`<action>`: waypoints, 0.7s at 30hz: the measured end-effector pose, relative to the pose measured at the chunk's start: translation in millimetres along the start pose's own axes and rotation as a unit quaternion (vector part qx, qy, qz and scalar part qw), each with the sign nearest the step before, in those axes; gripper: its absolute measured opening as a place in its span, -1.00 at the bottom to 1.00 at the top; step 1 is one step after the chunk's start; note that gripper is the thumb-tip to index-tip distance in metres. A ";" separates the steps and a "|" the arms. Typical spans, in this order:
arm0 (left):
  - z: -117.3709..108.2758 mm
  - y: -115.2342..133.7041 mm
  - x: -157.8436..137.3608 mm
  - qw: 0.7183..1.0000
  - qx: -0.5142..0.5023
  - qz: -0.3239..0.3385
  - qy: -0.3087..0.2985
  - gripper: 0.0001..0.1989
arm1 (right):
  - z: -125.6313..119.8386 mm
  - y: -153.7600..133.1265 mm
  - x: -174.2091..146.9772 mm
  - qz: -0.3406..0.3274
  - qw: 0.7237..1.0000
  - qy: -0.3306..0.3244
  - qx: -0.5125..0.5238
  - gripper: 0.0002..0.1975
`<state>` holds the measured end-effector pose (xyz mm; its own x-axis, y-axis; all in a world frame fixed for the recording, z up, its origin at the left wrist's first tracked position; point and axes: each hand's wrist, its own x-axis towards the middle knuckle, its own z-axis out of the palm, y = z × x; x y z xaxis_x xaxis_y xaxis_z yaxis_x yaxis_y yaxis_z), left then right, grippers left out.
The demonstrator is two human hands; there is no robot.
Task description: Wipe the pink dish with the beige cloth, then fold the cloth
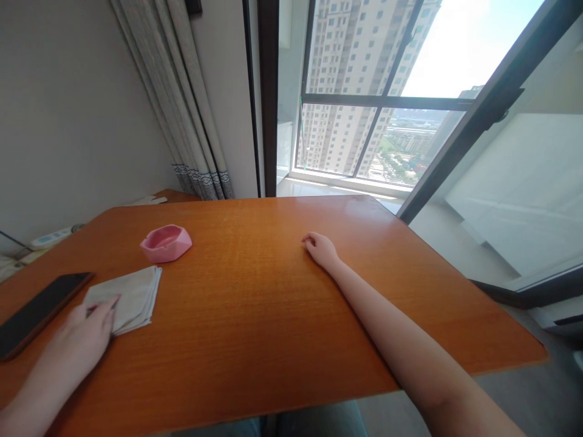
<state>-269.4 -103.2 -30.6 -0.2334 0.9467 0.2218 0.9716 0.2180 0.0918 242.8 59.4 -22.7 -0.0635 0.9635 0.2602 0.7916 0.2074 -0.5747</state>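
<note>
A folded light-grey cloth (132, 297) lies on the left part of the wooden table (246, 315), its layers showing along the right edge. My left hand (91, 331) is at the cloth's near left corner, slightly blurred, with bent fingers and thumb closed on it. Just behind the cloth sits a pink faceted ashtray-like bowl (167, 244), apart from both hands. My right hand (320, 249) rests toward the far side of the tabletop, fingers curled in loosely, with nothing visible in them.
A dark flat slab like a phone or tray (40, 309) lies left of the cloth. Beyond the table's left edge is a white device (51, 238). A grey curtain (182, 103) hangs behind, and a dark-framed glass door (455, 145) stands at the right.
</note>
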 end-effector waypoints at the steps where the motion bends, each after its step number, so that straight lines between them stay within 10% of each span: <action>1: 3.3 -7.9 0.5 1.000 -0.002 -0.008 -0.005 -0.53 | 0.1 -0.7 -0.2 -0.001 1.000 -0.002 -0.008 -0.77; 14: -16.0 -16.6 13.2 0.990 -0.131 0.050 0.015 -0.72 | -3.4 -6.2 -1.9 -0.006 0.999 -0.027 -0.044 -0.77; 17: -28.8 40.9 10.6 0.981 -0.160 0.089 0.069 -0.73 | -2.2 -12.3 -4.2 -0.001 0.997 -0.028 -0.070 -0.78; 21: -28.1 162.4 2.8 0.949 -0.250 0.167 -0.091 -0.73 | -0.1 -19.5 -8.2 -0.006 0.993 -0.029 -0.118 -0.77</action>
<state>-113.3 -71.9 12.2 0.1398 0.9783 0.1532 0.8401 -0.1991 0.5046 228.0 47.5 -13.6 -0.1033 0.9710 0.2158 0.9107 0.1795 -0.3719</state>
